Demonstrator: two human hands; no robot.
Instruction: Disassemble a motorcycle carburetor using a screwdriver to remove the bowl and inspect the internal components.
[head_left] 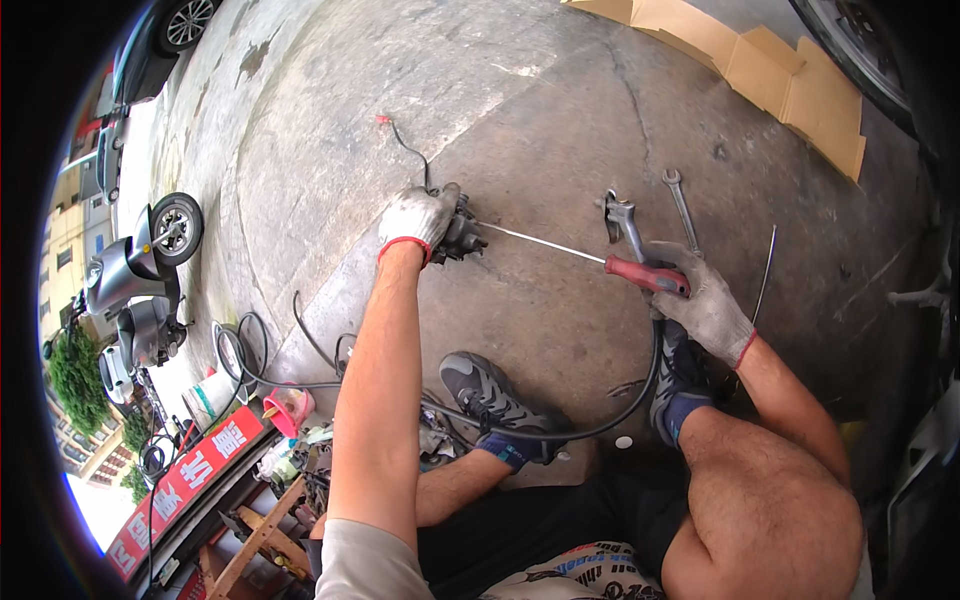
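Observation:
My left hand point(410, 216), in a white knit glove with a red cuff, is closed around a dark, greasy metal part point(463, 238). A black cable point(408, 147) with a red connector trails from this side across the floor. My gloved right hand point(700, 303) grips a red-handled screwdriver point(645, 274). Its long shaft points left, and the tip reaches the metal part; whether it touches is hard to tell. Just beyond that handle is a grey metal tool point(625, 222), partly hidden by the right hand. A black hose point(640, 391) emerges below the same hand.
On the concrete floor point(540, 310) lie a wrench point(681, 207) and a thin rod point(766, 272). Opened cardboard point(775, 72) lies far right. A pink container point(290, 410), clutter and a red sign point(187, 490) are lower left; a scooter point(140, 275) stands beyond. My shoes point(492, 395) flank the hose.

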